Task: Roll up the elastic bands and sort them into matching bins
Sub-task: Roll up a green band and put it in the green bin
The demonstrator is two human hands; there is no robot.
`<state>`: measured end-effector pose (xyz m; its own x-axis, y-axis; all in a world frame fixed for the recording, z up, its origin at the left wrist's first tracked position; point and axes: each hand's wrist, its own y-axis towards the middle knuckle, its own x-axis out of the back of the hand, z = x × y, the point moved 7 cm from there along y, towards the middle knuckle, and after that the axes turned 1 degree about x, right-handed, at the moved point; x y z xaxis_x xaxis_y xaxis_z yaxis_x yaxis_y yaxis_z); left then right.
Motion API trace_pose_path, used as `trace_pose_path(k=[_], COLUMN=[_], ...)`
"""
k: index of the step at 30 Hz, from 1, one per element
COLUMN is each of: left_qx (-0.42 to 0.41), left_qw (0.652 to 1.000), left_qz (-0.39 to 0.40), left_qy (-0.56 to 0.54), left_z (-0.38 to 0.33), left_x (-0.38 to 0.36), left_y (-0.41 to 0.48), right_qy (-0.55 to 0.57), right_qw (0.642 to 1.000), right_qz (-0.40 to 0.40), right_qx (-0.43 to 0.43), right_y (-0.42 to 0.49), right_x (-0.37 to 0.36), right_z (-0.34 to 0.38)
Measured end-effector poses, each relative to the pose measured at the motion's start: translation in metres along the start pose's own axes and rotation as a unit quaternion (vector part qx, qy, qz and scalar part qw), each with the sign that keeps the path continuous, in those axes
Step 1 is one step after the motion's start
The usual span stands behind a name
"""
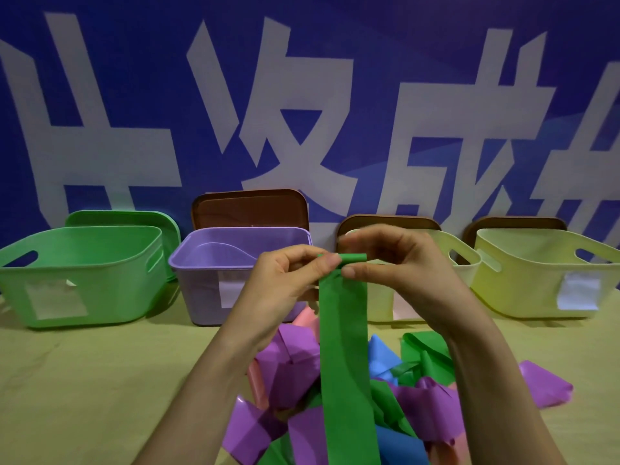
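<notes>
If my thumbs slip, the small roll at the top of the green band [345,347] may pop open, because the band is stretchy and its long tail pulls down. My left hand [278,286] and right hand [396,263] are up side by side, both pinching the roll. The tail hangs to the pile of bands [292,364] on the counter [100,380]. The green bin [84,283] sits far left.

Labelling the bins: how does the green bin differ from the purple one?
The green bin has rounded walls and slot handles; the purple bin is boxier and see-through. A green lid stands behind the green bin, a brown lid behind the purple bin. Both stand open, lids off.
</notes>
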<state>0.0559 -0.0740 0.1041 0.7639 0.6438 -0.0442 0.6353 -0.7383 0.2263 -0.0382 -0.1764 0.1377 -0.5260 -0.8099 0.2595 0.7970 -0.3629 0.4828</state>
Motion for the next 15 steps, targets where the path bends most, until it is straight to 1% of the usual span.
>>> trace_pose_path(k=[3,5,10,12,15], left_qx=[-0.034,-0.046,-0.073,-0.052,0.001], left_qw=[0.999,0.999,0.997,0.999,0.999], left_qz=[-0.010,-0.010,-0.015,-0.006,0.032], left_qy=[0.014,0.019,0.023,0.013,-0.008], left_z=[-0.004,-0.005,-0.005,-0.001,0.006], left_x=[0.003,0.004,0.007,0.005,-0.002], left_y=[0.001,0.001,0.003,0.004,0.003], right_qy=[0.021,0.020,0.032,0.043,0.051], right_qw=[0.998,0.997,0.998,0.998,0.998], right_qz=[0.036,0.034,0.010,0.005,-0.013], right_qx=[-0.051,-0.071,-0.060,-0.050,-0.036], right_y=[-0.001,-0.001,0.001,0.001,0.001], right_x=[-0.005,-0.006,-0.006,-0.006,-0.002], right_z=[-0.008,-0.010,-0.010,-0.008,-0.006])
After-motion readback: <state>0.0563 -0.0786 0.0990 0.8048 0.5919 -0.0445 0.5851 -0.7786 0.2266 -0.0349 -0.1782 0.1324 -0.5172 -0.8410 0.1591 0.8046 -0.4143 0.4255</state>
